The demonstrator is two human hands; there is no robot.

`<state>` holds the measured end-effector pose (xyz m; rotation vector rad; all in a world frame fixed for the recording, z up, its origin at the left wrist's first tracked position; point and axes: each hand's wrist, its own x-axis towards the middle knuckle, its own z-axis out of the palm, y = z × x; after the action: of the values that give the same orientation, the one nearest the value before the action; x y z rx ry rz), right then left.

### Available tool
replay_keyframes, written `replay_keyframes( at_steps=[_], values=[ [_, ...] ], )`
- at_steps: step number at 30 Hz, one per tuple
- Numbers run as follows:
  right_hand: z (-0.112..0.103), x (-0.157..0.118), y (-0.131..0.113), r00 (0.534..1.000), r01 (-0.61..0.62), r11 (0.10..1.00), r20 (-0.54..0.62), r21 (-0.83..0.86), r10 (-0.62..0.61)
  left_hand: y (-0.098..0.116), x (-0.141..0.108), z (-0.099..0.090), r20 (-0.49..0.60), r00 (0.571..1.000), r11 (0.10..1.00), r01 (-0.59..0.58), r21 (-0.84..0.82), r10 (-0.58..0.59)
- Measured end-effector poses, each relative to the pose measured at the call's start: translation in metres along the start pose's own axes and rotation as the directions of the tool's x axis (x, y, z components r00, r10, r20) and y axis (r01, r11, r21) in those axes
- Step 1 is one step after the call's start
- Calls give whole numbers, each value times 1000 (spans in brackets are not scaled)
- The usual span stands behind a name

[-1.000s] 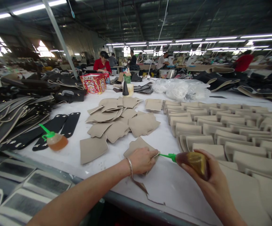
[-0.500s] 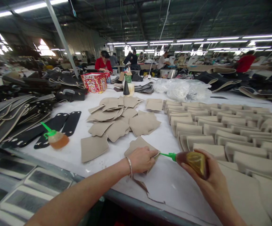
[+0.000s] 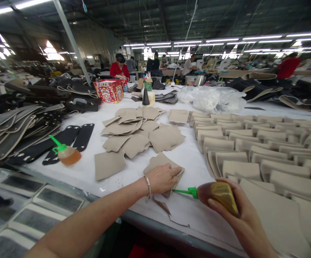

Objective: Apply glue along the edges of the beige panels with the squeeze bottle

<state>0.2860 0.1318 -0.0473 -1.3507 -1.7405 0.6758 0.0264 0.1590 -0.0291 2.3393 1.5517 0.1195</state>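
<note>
My left hand (image 3: 163, 179), with a bracelet at the wrist, lies over a beige piece (image 3: 158, 162), its fingers pressing on the piece's right part. The fingers look stretched out over it. My right hand (image 3: 234, 208) is wrapped round a squeeze bottle (image 3: 218, 195) of amber liquid with a green nozzle. The bottle lies sideways, its nozzle tip at the lower right edge of the beige piece, just below my left fingers. Beyond my left hand is a loose pile of flat beige pieces (image 3: 136, 132).
Rows of folded beige pieces (image 3: 241, 157) cover the right side. A second green-nozzled bottle (image 3: 68, 155) stands at left beside black straps (image 3: 84, 138). Farther back are a red patterned box (image 3: 108, 91), clear plastic (image 3: 211, 98) and a person in red (image 3: 119, 68).
The bottle in my right hand has moved so its nozzle tip shifted down and left along the beige piece's edge. My left hand stays on the piece. The view has shifted slightly.
</note>
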Motion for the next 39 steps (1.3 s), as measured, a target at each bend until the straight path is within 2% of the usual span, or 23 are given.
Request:
replay_keyframes(
  at_steps=[2, 6, 11, 12, 16, 22, 25, 29, 31, 33, 36, 37, 39],
  values=[
    [-1, -2, 0, 1000, -9, 1000, 13, 9, 9, -1, -1, 0, -3, 1000, 1000, -5, 1, 5],
    [0, -3, 1, 991, -1, 1000, -131, -24, -2, -1, -2, 0, 5, 1000, 1000, -11, -17, 11],
    [4, -13, 1, 999, -33, 999, 41, 44, 31, 2, -4, -3, 40, 999, 1000, -1, 2, 1],
    [4, -14, 0, 998, -48, 997, 48, 56, 45, 3, -5, -3, 38, 999, 1000, -1, 7, 1],
    [5, -14, -2, 997, -55, 998, -51, 29, 56, 4, -5, -4, 40, 999, 1000, 3, 25, -4],
    [5, -19, -3, 998, -51, 996, 47, 69, 48, 5, -6, -4, 39, 999, 999, -8, 37, 7],
    [4, -13, 1, 1000, -7, 1000, -8, -11, 7, 5, -7, -5, 39, 999, 999, -2, 39, 1],
    [5, -4, 6, 984, 32, 994, -171, -104, -50, 3, -6, -3, 28, 1000, 1000, -9, 22, 8],
    [5, -4, 7, 980, 35, 993, -193, -114, -57, 2, -6, -1, 28, 1000, 1000, -10, 15, 10],
    [4, -7, 9, 992, 27, 996, -121, -88, -37, 1, -5, 0, 33, 999, 1000, -10, 15, 9],
    [2, -9, 8, 998, -17, 1000, 58, 2, 17, 0, -4, 2, 34, 999, 1000, -8, 15, 8],
    [1, -9, 8, 996, -44, 998, 78, 33, 41, 0, -4, 2, 34, 999, 1000, -6, 14, 6],
    [2, -6, 6, 995, -95, 992, 15, 81, 94, 0, -5, 2, 24, 1000, 1000, -1, 8, 1]
  ],
)
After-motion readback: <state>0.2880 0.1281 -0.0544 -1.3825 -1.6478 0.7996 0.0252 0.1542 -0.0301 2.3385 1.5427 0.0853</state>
